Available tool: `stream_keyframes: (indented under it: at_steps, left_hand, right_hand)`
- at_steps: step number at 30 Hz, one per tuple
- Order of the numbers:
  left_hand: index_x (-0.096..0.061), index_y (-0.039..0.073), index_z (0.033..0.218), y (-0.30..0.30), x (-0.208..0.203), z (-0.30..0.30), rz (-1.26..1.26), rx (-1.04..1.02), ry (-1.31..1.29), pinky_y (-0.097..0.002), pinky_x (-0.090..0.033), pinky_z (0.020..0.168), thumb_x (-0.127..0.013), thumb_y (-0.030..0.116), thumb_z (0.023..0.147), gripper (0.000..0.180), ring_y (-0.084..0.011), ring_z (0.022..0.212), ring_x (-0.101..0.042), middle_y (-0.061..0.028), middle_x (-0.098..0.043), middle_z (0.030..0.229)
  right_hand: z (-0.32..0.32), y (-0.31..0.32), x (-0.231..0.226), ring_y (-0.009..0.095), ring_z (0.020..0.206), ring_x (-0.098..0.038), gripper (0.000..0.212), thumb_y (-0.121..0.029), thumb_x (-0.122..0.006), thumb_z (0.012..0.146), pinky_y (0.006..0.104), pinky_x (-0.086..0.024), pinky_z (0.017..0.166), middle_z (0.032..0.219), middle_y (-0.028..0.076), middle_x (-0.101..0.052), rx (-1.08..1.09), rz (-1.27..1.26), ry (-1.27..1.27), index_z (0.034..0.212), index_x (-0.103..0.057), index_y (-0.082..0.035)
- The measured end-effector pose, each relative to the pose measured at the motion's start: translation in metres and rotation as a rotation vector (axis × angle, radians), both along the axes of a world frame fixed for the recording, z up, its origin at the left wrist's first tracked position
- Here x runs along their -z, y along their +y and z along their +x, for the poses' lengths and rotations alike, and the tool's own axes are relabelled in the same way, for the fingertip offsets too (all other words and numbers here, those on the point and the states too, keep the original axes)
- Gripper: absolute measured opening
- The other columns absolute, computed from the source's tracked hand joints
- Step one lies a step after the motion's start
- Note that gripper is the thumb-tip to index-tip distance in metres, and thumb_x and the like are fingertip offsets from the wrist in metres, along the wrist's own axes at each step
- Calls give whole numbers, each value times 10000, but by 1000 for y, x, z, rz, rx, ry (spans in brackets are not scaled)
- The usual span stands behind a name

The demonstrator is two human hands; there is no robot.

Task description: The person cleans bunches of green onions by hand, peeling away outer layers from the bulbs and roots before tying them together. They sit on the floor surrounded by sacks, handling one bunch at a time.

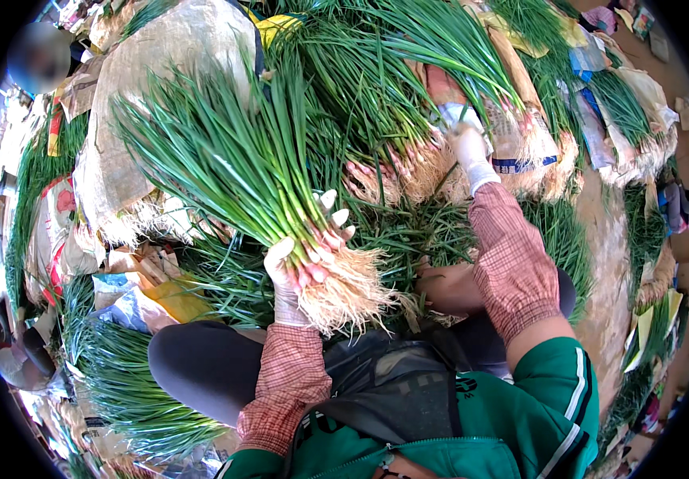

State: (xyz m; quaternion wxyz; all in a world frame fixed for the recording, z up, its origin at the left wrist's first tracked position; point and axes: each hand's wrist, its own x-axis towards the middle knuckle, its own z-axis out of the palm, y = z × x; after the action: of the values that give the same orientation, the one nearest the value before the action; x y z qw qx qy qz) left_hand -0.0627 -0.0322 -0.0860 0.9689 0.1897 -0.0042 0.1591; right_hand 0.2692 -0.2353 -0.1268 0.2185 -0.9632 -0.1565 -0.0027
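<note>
My left hand (282,278), in a white glove, is closed around a bunch of spring onions (260,176). Their long green leaves fan out to the upper left, and pinkish bulbs with pale stringy roots (344,287) hang over my lap. My right hand (470,148), also gloved, reaches forward to the right edge of a large pile of spring onions (404,152). Motion smears its fingers, so their grip is unclear. Just beyond it lies a reddish-brown and bluish-white shape (445,92) that I cannot make out.
Loose green leaves (408,231) litter the ground before my crossed legs. A beige sack cloth (176,88) covers more onions at the far left. Wrapped bundles (528,144) stand at the right, beside a bare brown strip of ground (609,263). More greens (140,387) lie by my left knee (200,367).
</note>
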Motion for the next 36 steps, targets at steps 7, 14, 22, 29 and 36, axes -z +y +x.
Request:
stream_keyframes:
  at_steps: [7, 14, 22, 29, 36]
  left_hand:
    - [-352, -34, 1354, -4, 18, 10, 1, -15, 53, -478, -443, 978, -580, 253, 760, 699, -378, 1186, -504, -203, -547, 1225]
    - [-394, -67, 1314, -7, 29, 6, -38, 32, 105, -484, -415, 1002, -556, 221, 778, 629, -391, 1174, -500, -245, -537, 1206]
    - [-366, -49, 1281, -15, 23, 7, -275, -20, -131, -482, -389, 991, -578, 233, 754, 634, -333, 1095, -495, -129, -539, 1072]
    - [-288, -46, 1391, -11, 5, 1, -111, -42, 41, -477, -384, 1017, -543, 292, 803, 725, -367, 1156, -484, -179, -472, 1320]
    - [-241, -98, 1393, -10, 29, 7, -178, 95, -59, -372, -473, 898, -560, 349, 802, 807, -276, 1088, -517, -188, -398, 1377]
  right_hand:
    - [-108, 38, -45, 141, 651, -561, 119, -191, -669, 843, 290, -460, 614, 728, 47, -630, -241, 648, 42, 795, -648, -84]
    - [-184, 64, -17, 181, 875, -622, 435, -395, -525, 933, 337, -500, 809, 995, 86, -666, -350, 918, 954, 1161, -581, -29]
    - [-226, 99, 7, 104, 780, -591, 249, -194, -529, 953, 238, -517, 709, 929, 31, -619, -166, 1798, 1635, 1132, -561, -23]
    - [-119, 31, -14, 161, 677, -602, 234, -212, -515, 954, 260, -510, 682, 775, 49, -650, -580, 395, 530, 935, -659, -29]
    - [-2, 24, -5, 319, 737, -644, 380, -343, -629, 832, 395, -518, 709, 865, 197, -670, -191, -68, 42, 922, -651, 26]
